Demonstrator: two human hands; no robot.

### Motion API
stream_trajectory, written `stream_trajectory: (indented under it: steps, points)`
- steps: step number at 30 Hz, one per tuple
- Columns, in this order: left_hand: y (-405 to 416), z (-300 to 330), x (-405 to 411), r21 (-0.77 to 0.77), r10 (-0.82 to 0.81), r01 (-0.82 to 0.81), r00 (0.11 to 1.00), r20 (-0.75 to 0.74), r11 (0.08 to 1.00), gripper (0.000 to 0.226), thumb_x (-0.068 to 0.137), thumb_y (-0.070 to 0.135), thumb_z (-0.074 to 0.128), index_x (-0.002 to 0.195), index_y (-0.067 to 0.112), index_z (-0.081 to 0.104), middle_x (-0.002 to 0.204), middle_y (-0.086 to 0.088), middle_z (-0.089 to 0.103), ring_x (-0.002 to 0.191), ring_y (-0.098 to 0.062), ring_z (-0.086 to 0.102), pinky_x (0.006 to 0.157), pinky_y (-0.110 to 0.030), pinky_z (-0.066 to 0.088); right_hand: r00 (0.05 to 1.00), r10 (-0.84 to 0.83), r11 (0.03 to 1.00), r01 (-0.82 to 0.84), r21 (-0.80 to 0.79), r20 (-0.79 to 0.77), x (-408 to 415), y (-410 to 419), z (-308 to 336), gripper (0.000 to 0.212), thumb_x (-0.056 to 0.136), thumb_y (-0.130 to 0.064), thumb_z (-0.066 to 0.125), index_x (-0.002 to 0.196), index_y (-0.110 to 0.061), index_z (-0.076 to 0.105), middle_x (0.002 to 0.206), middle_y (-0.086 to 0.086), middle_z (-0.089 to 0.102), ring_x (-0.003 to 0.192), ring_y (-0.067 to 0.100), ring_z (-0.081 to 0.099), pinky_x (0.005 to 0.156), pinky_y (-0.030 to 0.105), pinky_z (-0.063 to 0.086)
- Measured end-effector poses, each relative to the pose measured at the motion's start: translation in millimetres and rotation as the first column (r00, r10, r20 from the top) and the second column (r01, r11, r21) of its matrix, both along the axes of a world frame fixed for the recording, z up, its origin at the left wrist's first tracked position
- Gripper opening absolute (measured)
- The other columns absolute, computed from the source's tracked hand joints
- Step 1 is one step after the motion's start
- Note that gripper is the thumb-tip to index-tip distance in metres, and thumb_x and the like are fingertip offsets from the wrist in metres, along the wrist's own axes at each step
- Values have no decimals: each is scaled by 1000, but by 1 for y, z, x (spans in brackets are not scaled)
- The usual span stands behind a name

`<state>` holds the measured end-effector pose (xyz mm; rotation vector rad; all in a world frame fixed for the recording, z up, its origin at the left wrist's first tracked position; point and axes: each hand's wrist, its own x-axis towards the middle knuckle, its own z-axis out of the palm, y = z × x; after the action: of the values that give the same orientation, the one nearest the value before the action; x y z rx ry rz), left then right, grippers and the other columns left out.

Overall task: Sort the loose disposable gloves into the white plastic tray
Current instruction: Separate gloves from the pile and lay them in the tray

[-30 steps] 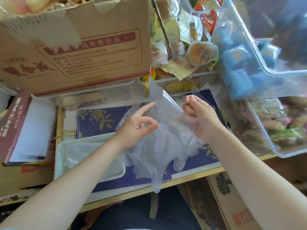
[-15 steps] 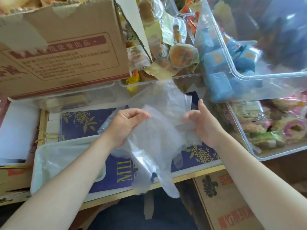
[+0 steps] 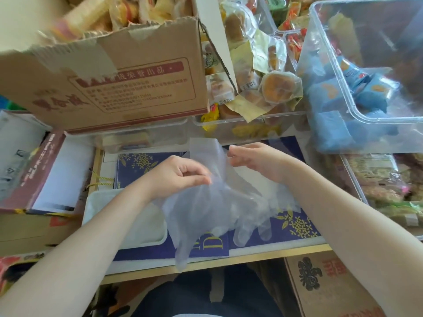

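from the head view, the left hand (image 3: 180,177) has its fingers curled in, thumb and fingertips pinching the thin film of a clear disposable glove (image 3: 212,209) near its cuff side. the right hand (image 3: 256,161) is just beyond, fingers bent, nipping the upper edge of the same bunch of film where a flat cuff strip stands up. the glove bunch hangs between the two hands, its see-through fingers drooping down over a navy gift box with gold flowers (image 3: 295,223) and past the box's front edge. the white plastic tray (image 3: 91,202) lies on the left part of that box, partly under the left forearm, with pale film lying inside it; the held gloves overlap its right end but hang above it. behind the hands stands a torn cardboard carton (image 3: 137,88) printed in red, clear bins of wrapped pastries (image 3: 274,85), and at right a clear tub with blue packets (image 3: 366,88).
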<state>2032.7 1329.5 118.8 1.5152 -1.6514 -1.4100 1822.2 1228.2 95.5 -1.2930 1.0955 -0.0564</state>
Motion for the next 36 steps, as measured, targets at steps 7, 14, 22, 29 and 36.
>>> stream_trajectory:
  steps: [7,14,22,29,36]
  points:
    - [3,-9,21,72,195,-191,979,-55,979,15,82,27,68,69,32,73,76,12,69,74,0,59,75,-14,42,940,-146,989,135,57,308,3,-1,5,19,79,-24,66,81,-8,56,72,-3,60,70,9,56,71,22,48]
    - [-15,-21,34,-10,680,-680,731,64,733,28,92,20,54,65,21,61,61,5,53,59,-12,44,60,-26,34,794,-605,659,544,-520,63,3,5,12,18,87,-21,57,73,-16,49,58,-2,49,50,8,43,44,16,36]
    - [-27,-15,28,229,749,-717,598,-284,659,21,97,24,47,85,21,64,99,2,68,86,-14,57,80,-24,44,809,-585,556,451,-698,57,17,36,37,32,91,-23,53,64,-20,35,62,-4,42,57,11,38,52,23,31]
    - [-29,-8,35,265,670,-627,593,-447,732,26,99,19,43,92,14,67,95,3,71,83,-8,66,74,-17,50,833,-84,931,262,-256,548,17,45,65,17,77,-9,61,71,-24,64,100,-4,71,97,13,64,81,23,48]
    - [-37,-12,43,421,689,-546,581,-433,725,58,69,54,74,115,19,65,115,0,67,106,-16,63,96,-39,49,738,155,986,-68,-155,657,29,56,85,12,83,-9,63,77,-11,52,73,-3,71,65,7,65,61,15,48]
